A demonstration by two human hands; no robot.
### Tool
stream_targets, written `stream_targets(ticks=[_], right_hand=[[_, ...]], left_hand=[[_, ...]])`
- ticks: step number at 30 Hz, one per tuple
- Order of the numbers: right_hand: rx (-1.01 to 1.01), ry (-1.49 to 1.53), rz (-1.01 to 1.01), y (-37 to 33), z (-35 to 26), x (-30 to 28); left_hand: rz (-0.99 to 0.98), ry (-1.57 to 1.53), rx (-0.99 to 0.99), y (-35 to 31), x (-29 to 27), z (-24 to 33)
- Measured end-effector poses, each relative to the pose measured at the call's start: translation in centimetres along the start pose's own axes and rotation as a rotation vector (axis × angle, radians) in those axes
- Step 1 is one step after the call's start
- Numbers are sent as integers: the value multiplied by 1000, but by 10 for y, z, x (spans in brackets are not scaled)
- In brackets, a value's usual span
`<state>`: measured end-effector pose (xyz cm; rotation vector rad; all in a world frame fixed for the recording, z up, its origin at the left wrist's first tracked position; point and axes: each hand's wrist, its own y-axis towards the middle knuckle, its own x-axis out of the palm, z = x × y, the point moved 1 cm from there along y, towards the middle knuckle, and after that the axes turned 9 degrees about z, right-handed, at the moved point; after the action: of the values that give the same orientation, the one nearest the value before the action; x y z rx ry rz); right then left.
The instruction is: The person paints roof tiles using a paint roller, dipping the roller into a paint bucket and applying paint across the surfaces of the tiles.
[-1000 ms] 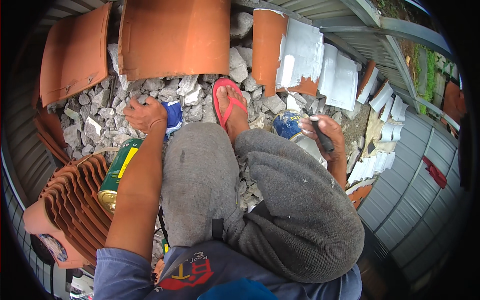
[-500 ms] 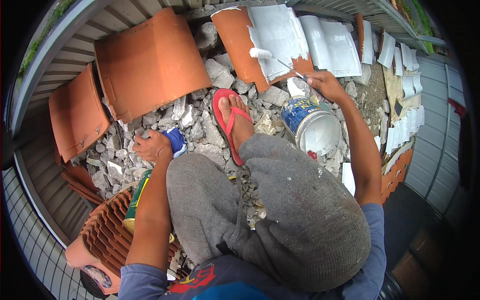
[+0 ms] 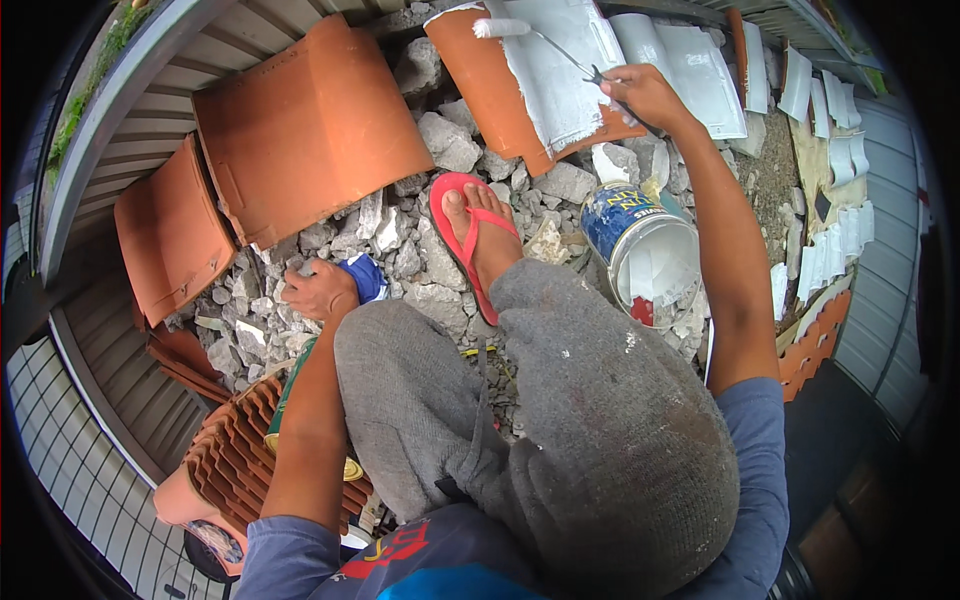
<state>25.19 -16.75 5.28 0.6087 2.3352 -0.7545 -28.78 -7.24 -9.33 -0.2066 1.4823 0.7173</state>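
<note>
Tiles [image 3: 232, 450] of orange colour stand stacked at the near left, beside a green can [image 3: 290, 392] partly covered by the left forearm. Farther off, a large bare tile [image 3: 310, 125] lies over grey rubble [image 3: 437, 298]. Left hand [image 3: 322, 290]: positioned over the rubble; fingers loosely bent, hold on any object cannot be determined. A blue-and-white cloth [image 3: 366, 277] sits just right of this hand. At centre, a foot [image 3: 492, 257] wears a red flip-flop [image 3: 472, 238]. Paint roller [image 3: 500, 28]: white head located at the left edge of the white coat on a part-painted tile [image 3: 570, 85], far and left of the right fingers; contact cannot be confirmed. Right hand [image 3: 645, 95]: fingers closed around the roller's dark handle, above the tile's right side. Bucket [image 3: 622, 222], blue, lies tipped on the near side of this hand, white inside. A white-coated tile [image 3: 700, 75] adjoins at the far right.
</note>
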Motion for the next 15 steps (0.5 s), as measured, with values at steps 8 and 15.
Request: stream_targets(ticks=[8,15], right_hand=[[-11,-456,-159,-72,62,-57],[-193,-762,39,-93,15,-72]], left_hand=[[-18,12,21,0,4,0],[-52,-17,17,1,1,0]])
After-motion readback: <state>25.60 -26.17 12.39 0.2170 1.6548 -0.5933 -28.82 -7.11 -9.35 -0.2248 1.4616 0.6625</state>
